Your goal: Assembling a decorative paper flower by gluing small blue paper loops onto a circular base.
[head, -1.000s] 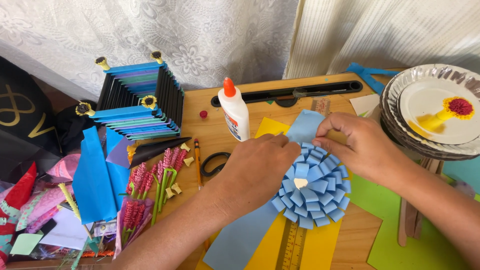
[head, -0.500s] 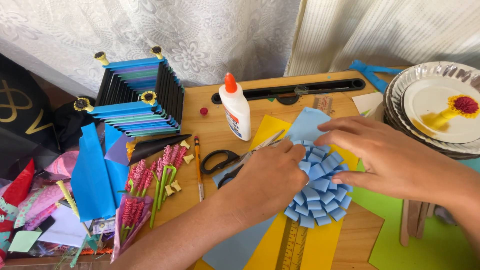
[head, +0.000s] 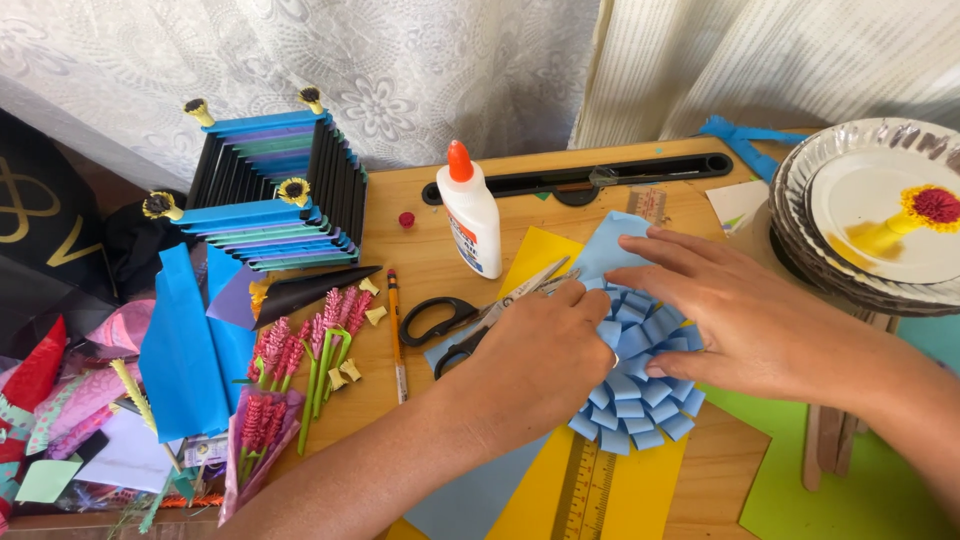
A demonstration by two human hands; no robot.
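Pressing both hands onto the blue paper rosette (head: pixel 640 375), you were, I judge, fixing a looped petal into its ring. Your left hand (head: pixel 545 355) lay curled over its left edge, fingers closed near a loop, though I cannot tell whether they pinched it. Your right hand (head: pixel 740 315) rested flat and open on top, gripping nothing. The rosette sat on yellow paper (head: pixel 640 490) beside the scissors (head: pixel 470 320). Next would call for steady pressure, probably the glue bottle (head: pixel 472 212).

Scissors (head: pixel 470 310) between pencil (head: pixel 396 335), paper rosette (head: pixel 635 375).
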